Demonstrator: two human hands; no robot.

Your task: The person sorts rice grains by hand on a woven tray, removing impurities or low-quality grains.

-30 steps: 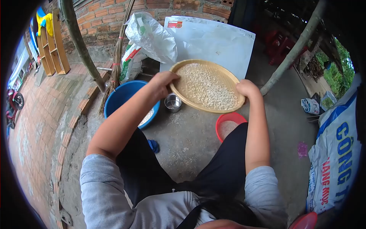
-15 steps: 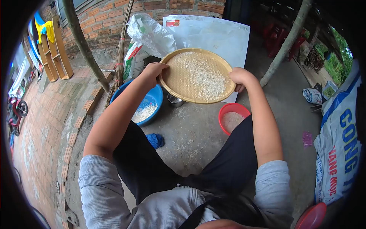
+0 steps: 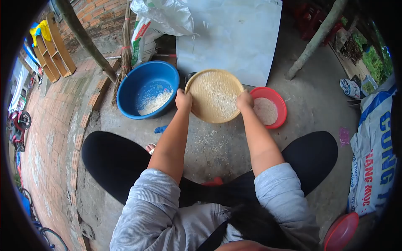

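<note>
Both my hands hold a round woven bamboo winnowing tray [image 3: 201,102] out in front of me, above the floor. Pale grain-like bits lie scattered over its surface, thickest toward the right. My left hand [image 3: 184,100] is closed around the tray's left rim, and my right hand [image 3: 245,100] grips the right rim. To the left stands a blue basin [image 3: 127,98] with a heap of pale grains [image 3: 155,103] inside. Close by on the right is a red basin [image 3: 281,113] holding whitish grains [image 3: 265,111].
A white board [image 3: 230,37] leans behind the tray, beside a plastic sack [image 3: 146,35]. Wooden poles [image 3: 86,39] rise on both sides. A printed tarp [image 3: 374,154] hangs at right, with a red plastic lid or basin [image 3: 341,232] below. Spilled grains dot the concrete floor [image 3: 209,159].
My hands have brought the tray lower and closer to my body. My knees have spread apart, and the view has tilted down, showing more of both basins.
</note>
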